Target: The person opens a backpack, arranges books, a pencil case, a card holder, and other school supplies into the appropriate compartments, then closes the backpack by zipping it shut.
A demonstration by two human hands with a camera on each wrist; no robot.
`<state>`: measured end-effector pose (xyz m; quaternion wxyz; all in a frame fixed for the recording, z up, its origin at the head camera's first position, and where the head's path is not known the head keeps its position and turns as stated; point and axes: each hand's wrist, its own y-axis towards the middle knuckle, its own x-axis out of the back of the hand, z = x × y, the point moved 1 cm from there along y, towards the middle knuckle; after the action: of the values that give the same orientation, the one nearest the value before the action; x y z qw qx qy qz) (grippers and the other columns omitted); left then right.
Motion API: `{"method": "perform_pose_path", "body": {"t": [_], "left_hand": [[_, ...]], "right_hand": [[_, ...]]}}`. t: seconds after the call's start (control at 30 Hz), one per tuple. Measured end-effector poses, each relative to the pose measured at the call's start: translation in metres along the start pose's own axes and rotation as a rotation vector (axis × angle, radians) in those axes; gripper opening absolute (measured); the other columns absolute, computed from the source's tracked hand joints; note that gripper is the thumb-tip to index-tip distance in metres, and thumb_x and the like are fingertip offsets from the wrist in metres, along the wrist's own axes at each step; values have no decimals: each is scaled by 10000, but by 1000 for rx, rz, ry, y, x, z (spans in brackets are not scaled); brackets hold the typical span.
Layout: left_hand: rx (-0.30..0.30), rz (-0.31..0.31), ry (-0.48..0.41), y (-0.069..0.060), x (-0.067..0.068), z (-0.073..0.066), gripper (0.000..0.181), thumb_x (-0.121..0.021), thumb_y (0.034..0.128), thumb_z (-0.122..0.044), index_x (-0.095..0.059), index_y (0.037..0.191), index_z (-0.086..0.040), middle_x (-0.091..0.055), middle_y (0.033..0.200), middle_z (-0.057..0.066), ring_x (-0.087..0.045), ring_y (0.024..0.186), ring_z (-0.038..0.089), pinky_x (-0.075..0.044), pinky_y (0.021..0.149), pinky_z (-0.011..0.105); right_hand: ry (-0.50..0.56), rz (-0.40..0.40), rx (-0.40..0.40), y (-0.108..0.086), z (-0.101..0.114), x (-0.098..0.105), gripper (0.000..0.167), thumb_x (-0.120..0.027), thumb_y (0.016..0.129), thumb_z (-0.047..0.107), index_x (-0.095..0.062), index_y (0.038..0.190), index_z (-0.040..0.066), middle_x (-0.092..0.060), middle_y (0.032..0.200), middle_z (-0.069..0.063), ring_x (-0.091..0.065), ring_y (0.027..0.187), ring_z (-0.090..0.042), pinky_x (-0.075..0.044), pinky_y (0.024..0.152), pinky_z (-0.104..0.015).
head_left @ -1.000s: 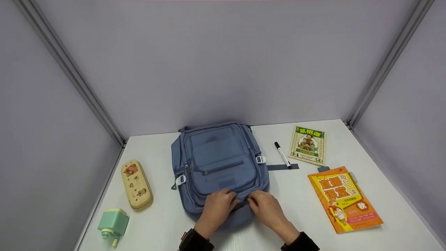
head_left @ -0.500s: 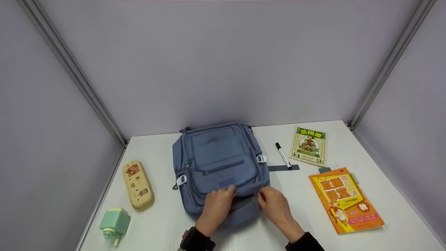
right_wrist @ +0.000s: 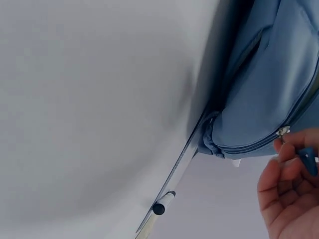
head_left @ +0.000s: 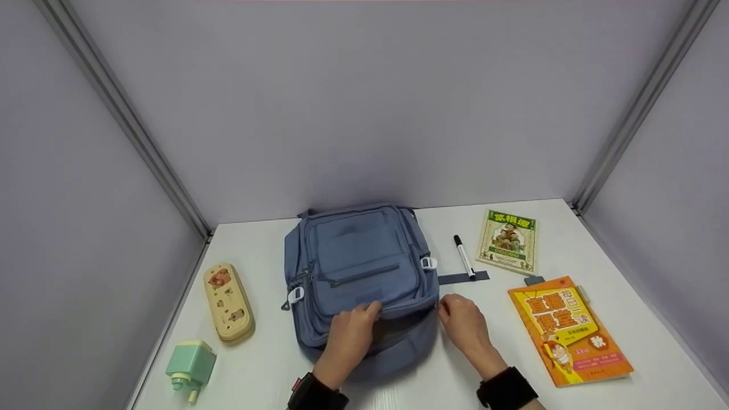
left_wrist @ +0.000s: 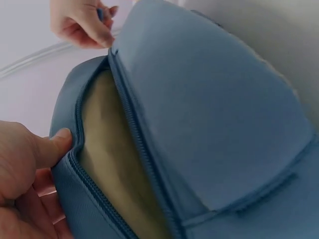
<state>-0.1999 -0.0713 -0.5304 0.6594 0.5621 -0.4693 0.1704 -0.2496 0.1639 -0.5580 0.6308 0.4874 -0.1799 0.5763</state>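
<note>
A blue backpack lies on the white table, its zipped opening gaping toward me. My left hand pinches the edge of the opening; in the left wrist view the thumb presses on the fabric beside the zipper teeth. Inside, a brownish lining shows. My right hand is at the right side of the opening. In the right wrist view its fingers pinch the zipper pull, below the metal slider, and a blue tab sticks out between the fingers. The bag's deeper inside is hidden.
Left of the bag lie a yellow pencil case and a green pencil sharpener. To the right are a marker across a dark strap, a green-titled book and an orange book. Walls surround the table.
The right hand has moved right and slightly up along the zipper, away from the left hand. The opening has widened from a narrow slit. The left hand has stayed nearly in place.
</note>
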Motion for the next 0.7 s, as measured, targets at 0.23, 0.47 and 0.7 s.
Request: {"method": "perform_pose_path", "body": {"t": [0.23,0.47,0.7], "left_hand": [[-16,39,-23,8,13,1,271,-705,808,86,-607,967,-110,-542,644,33,-296,414,92,-199,406,247],[-13,8,-34,8,19,4,300,-693,805,106,-546,916,-131,-514,655,22,-247,435,86,-169,425,251],[-9,-24,-47,5,21,7,233,-714,830,22,-595,952,-136,-588,703,19,-500,432,198,-295,369,291]], "right_hand": [[-75,53,1,26,-5,6,230,-677,849,31,-587,649,102,-569,627,-39,-581,576,-247,-444,514,-420],[-73,83,-40,45,-17,-2,236,-678,854,34,-588,642,85,-605,650,-93,-623,625,-314,-463,555,-465],[-35,77,-46,61,-31,-16,150,-647,838,6,-674,698,54,-669,723,-107,-649,678,-337,-489,609,-476]]}}
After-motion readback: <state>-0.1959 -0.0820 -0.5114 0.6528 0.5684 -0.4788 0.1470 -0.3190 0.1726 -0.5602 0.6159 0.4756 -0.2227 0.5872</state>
